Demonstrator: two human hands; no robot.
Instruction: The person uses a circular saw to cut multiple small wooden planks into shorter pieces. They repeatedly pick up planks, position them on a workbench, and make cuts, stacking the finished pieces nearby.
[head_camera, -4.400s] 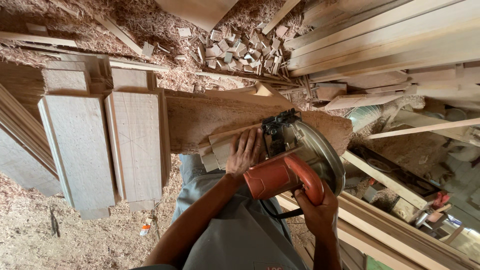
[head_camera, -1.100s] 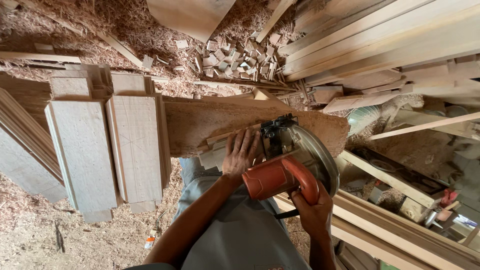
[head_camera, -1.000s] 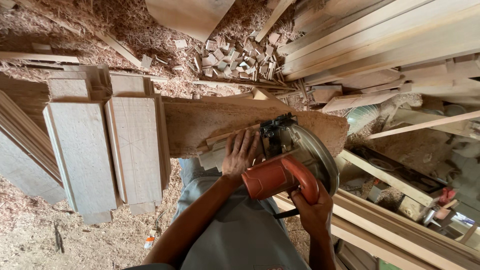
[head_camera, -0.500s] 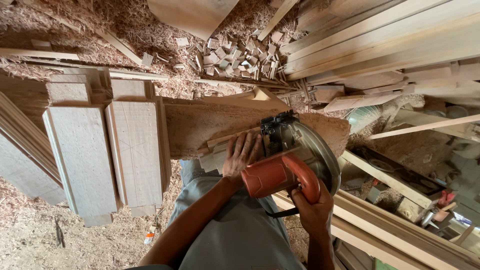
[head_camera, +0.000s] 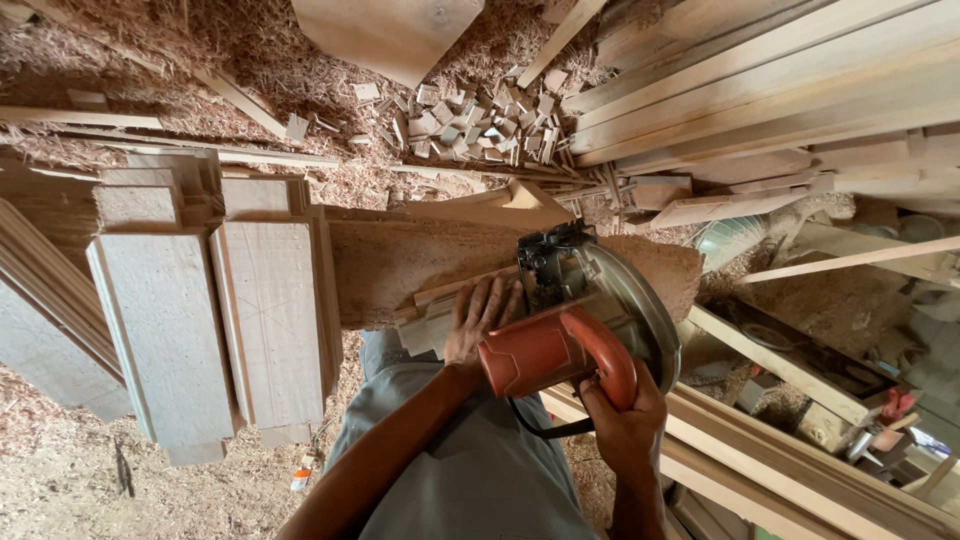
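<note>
Sawdust-covered floor (head_camera: 60, 490) took up most of the view, w/ long timber lengths (head_camera: 760, 90) stacked along the upper right; below those, a rough workbench slab (head_camera: 420, 265) caked in sawdust ran across the middle. Two stacks of pale cut boards (head_camera: 265, 330) sat at the bench's left end, side by side and touching. Next down in size: the circular saw (head_camera: 590, 320), silver blade guard to the right, orange motor housing toward the person; it sat on the narrow wood strips (head_camera: 440, 305) laid on the bench's near edge. Right hand (head_camera: 620, 425) was wrapped shut round the saw's orange handle, full grip; left hand (head_camera: 480, 320) lay flat and spread, fingers open, pressing the strips down just left of the saw's base (holding nothing, only pinning). A black cord looped under the handle. Smallest things: a heap of little offcut blocks (head_camera: 470, 125) on the floor beyond the bench, well apart from the saw.

As to progress, judging by what showed: the offcut heap and board stacks suggested plenty of cutting done; the strips under the saw looked mid-cut or about to be cut, blade hidden by the guard so can't tell how far through; the far timber lengths looked untouched.
</note>
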